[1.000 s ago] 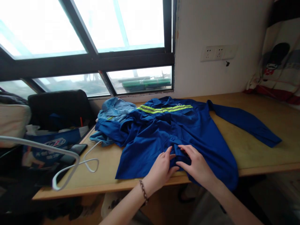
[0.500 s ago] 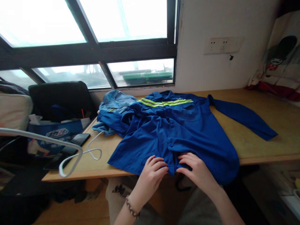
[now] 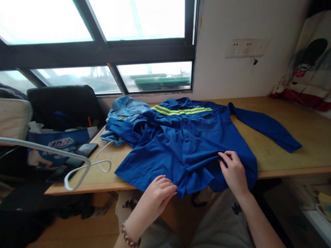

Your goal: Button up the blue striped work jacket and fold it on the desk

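Note:
A blue work shirt [image 3: 191, 137] with yellow-green reflective stripes lies spread front-up on the wooden table [image 3: 289, 162], one sleeve stretched to the right. My left hand [image 3: 157, 193] is curled closed on the shirt's bottom hem at the table's near edge. My right hand [image 3: 234, 168] pinches a fold of the shirt's lower right front panel. A lighter blue garment [image 3: 126, 113] is bunched at the shirt's left shoulder.
A white clothes hanger [image 3: 82, 168] lies at the table's left end, beside a dark phone [image 3: 86, 150]. A black chair with a blue printed bag [image 3: 59, 144] stands to the left. Wall sockets [image 3: 245, 48] and a window are behind. A patterned cushion [image 3: 307, 69] sits far right.
My right hand has moved right and up from the shirt's centre hem to the lower right panel, gathering a fold. My left hand has slid down onto the hem.

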{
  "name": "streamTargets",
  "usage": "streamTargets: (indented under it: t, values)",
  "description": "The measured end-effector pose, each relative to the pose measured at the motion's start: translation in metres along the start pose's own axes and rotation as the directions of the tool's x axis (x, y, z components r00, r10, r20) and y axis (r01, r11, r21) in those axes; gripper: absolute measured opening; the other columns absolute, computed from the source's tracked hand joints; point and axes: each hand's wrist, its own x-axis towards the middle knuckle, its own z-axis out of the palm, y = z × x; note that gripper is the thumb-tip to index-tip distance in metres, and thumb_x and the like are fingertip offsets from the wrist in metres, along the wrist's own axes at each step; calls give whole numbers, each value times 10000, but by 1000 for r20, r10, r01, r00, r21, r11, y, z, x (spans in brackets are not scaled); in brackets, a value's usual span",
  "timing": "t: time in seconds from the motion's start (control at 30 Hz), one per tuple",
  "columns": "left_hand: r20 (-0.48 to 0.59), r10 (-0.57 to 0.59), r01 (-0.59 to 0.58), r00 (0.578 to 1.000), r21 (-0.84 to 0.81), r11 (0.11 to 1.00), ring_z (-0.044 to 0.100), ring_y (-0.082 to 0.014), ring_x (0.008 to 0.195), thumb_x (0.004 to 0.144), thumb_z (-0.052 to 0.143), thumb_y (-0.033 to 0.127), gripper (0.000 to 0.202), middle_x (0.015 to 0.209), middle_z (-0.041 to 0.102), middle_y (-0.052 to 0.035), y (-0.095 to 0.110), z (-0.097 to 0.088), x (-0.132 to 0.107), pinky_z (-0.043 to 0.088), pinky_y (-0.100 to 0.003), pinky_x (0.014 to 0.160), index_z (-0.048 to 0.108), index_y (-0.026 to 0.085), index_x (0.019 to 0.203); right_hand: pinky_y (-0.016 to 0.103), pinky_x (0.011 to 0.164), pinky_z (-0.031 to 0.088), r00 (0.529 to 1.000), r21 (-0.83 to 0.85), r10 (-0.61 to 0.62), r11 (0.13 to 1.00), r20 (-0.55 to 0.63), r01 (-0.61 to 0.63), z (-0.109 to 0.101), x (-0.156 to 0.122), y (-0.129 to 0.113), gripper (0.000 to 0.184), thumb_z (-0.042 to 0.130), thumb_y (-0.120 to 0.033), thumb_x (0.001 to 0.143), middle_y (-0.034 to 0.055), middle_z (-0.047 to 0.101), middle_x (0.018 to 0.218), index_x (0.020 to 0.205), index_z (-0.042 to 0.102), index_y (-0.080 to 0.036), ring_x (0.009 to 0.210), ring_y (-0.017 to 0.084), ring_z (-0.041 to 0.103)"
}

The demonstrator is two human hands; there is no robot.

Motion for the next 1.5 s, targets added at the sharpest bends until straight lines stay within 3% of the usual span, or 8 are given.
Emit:
streamTargets:
  t: [0.13,0.27,0.4,0.5,0.67,0.87,1.2,1.5]
  values:
    - [30,-41,42,999,-18,999,542,-150,827,851,424,233,192,836,624,-28,5,3,0,390,-314,845,602,209,918,312,683,430,999,53,33,998,22,-34,-26,7,2,154,490,-261,799,41,565,810,834,631,-208,723,178,529]
    - [-1,-178,177,984,-83,981,555,-160,798,848,429,278,195,840,622,-35,8,6,6,431,-268,728,605,212,901,330,754,412,998,169,-57,984,-1,57,-49,6,-29,101,512,-192,763,38,578,824,782,609,-212,812,198,518]
    - [-153,-306,271,940,-211,939,576,-153,803,862,380,219,214,890,627,-38,10,22,28,446,-256,727,583,202,928,309,760,417,969,337,-194,932,156,132,-29,-3,-82,141,504,-167,773,41,586,865,870,594,-214,839,188,520]
    - [-264,-374,299,889,-283,911,571,-158,870,857,364,177,225,960,613,-56,9,38,48,449,-275,785,553,180,978,323,747,413,962,248,-133,966,238,72,2,-8,-104,146,540,-184,757,55,599,856,891,594,-202,840,211,523]
    - [-343,-344,259,874,-270,927,541,-171,951,846,347,132,284,1048,571,-70,3,57,57,441,-332,845,498,184,1081,294,689,409,968,252,52,961,247,-116,22,-5,-100,145,470,-165,794,40,615,769,770,610,-200,762,191,553]
    - [-446,-368,264,816,-279,923,545,-156,879,822,441,194,260,1182,461,-92,13,68,43,457,-318,803,476,195,1080,240,568,426,915,504,254,772,312,-386,9,-5,-95,144,520,-293,777,9,612,663,698,589,-194,601,146,561]
    - [-278,-478,319,833,-463,827,556,-161,750,780,471,181,182,857,600,-54,6,59,56,459,-289,678,572,168,931,293,636,475,956,569,173,773,235,-280,16,-12,-108,86,503,-220,762,70,614,800,715,563,-182,731,188,574]
    - [-77,-611,169,788,-927,334,565,-122,665,645,645,230,212,732,613,-32,-25,46,91,456,-219,614,569,114,806,226,476,478,927,725,135,588,350,-359,25,29,-95,132,536,-270,735,61,607,878,756,628,-178,702,170,603]
